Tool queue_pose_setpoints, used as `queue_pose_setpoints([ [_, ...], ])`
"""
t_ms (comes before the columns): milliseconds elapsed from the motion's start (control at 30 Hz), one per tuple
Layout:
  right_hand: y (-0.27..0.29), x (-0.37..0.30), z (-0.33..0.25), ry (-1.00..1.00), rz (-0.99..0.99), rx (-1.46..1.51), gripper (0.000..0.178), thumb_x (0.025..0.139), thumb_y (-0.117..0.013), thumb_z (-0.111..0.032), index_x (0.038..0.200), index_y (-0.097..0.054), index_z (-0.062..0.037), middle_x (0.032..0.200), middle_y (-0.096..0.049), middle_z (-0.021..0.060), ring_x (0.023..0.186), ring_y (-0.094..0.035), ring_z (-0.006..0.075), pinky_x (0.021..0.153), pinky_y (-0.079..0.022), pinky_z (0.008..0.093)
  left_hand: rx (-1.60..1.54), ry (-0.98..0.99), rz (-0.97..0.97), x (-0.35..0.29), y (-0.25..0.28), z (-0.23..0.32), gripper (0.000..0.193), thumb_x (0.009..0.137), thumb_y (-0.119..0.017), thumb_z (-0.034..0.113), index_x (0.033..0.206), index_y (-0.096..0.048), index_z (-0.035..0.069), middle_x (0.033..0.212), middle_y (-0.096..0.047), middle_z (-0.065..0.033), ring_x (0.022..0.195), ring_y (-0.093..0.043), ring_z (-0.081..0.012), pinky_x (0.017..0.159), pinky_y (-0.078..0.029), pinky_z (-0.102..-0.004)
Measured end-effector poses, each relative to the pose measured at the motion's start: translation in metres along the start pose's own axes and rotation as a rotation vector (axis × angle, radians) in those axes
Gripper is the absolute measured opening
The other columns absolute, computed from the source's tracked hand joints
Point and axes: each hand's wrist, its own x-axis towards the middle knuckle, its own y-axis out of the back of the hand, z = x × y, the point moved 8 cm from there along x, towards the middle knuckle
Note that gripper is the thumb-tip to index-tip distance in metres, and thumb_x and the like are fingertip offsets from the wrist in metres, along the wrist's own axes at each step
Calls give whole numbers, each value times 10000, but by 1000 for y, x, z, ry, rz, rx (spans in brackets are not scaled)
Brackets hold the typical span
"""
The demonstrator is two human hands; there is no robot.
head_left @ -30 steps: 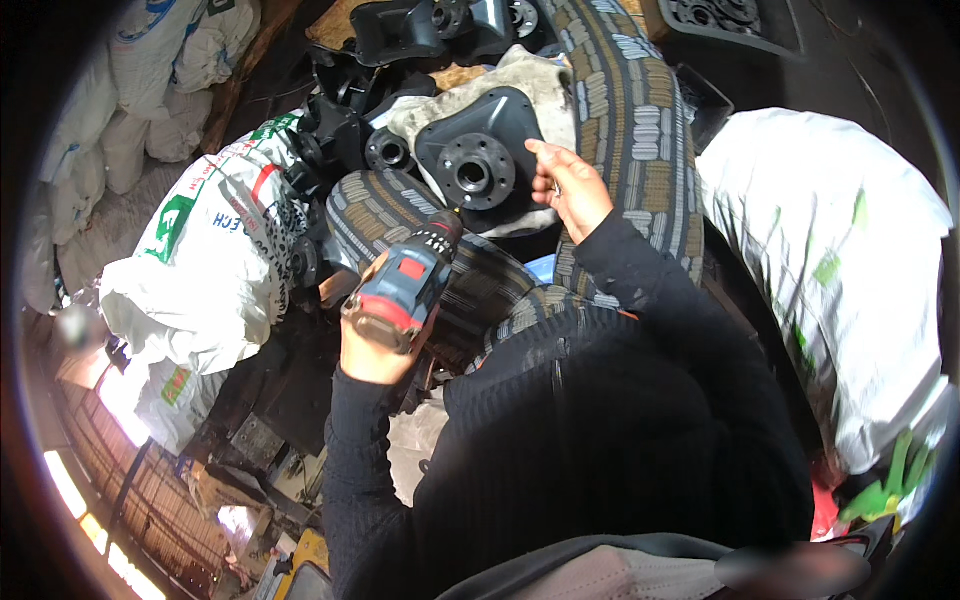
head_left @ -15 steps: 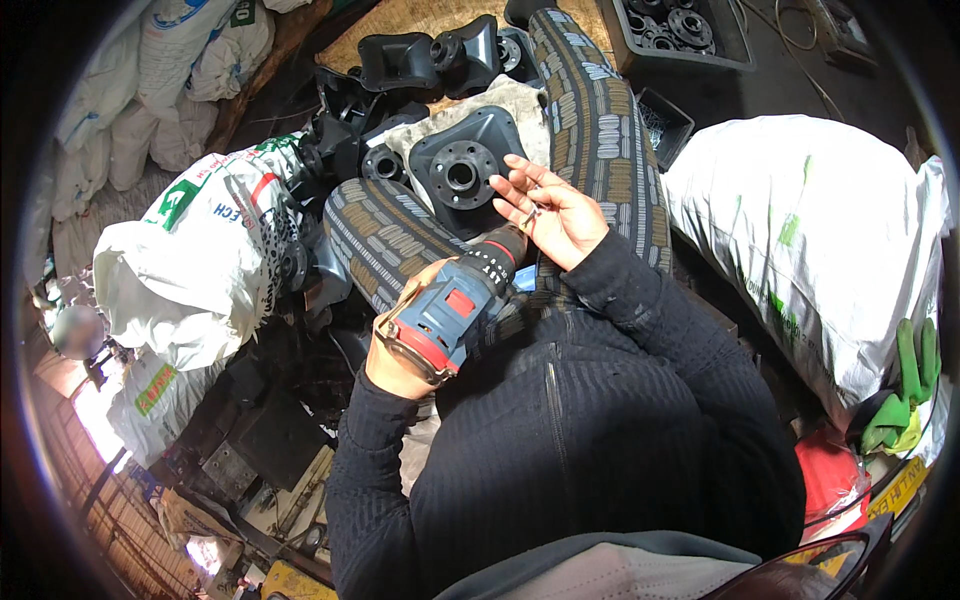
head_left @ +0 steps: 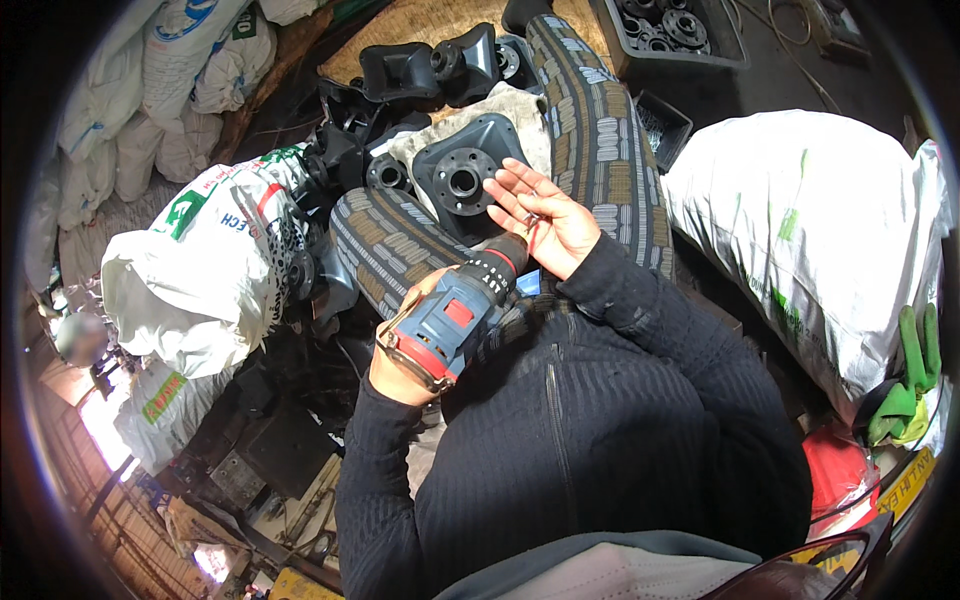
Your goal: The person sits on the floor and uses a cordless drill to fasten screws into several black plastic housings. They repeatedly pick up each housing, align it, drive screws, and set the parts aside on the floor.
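My left hand [head_left: 402, 372] is wrapped around a blue-grey cordless drill [head_left: 437, 330] with red trim. The drill's black chuck [head_left: 488, 268] points up and right toward my right palm. My right hand [head_left: 553, 228] is palm up, fingers stretched and apart, with a small shiny metal piece [head_left: 533, 218] at the palm, too small to make out. The drill's tip is hidden close to that palm. Just beyond my fingertips, between my legs, a dark squarish part with a round bolted hub [head_left: 463, 181] rests on a pale cloth [head_left: 525, 115].
More dark hub parts [head_left: 400, 75] are piled ahead and to the left. White sacks stand on the left [head_left: 175, 300] and right [head_left: 800, 210]. A grey bin of round metal parts [head_left: 680, 35] and a small box of fasteners [head_left: 660, 130] lie far right. Green gloves [head_left: 905, 390] hang at right.
The drill and my left hand have shifted very slightly right and up. My right hand stays palm up beside the drill's tip, and the hub part stays between my legs.
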Motion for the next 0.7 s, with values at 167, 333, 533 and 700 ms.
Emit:
queue_pose_setpoints([
  [167, 8, -1, -1, 0, -2, 1, 439, 925, -438, 37, 1361, -440, -17, 1290, -552, 130, 1241, -518, 267, 1014, -471, 416, -14, 57, 87, 3, 8, -7, 398, 803, -646, 112, 1199, -600, 104, 1137, -654, -60, 1090, -615, -226, 990, -460, -341],
  [333, 7, -4, -2, -31, 27, -99, 397, 922, -524, 22, 1315, -494, -31, 1247, -579, 99, 1172, -570, 218, 935, -517, 342, 104, -77, 196, 2, 30, 3, 414, 697, -717, 136, 1100, -626, 101, 1064, -658, -77, 1040, -620, -276, 933, -486, -391],
  [533, 9, -5, -2, -49, 23, -155, 407, 910, -565, 31, 1310, -499, -12, 1208, -606, 110, 1149, -589, 212, 953, -522, 324, 38, -26, 159, -1, 25, -3, 360, 726, -685, 108, 1085, -653, 124, 1082, -666, -65, 1055, -624, -250, 948, -486, -368],
  [700, 7, -2, -9, -76, -11, -259, 430, 885, -591, 45, 1303, -506, -8, 1246, -595, 122, 1173, -579, 205, 959, -520, 308, 61, -108, 173, -2, 26, 1, 382, 695, -712, 140, 1065, -622, 106, 1009, -645, -78, 972, -630, -275, 877, -502, -395],
])
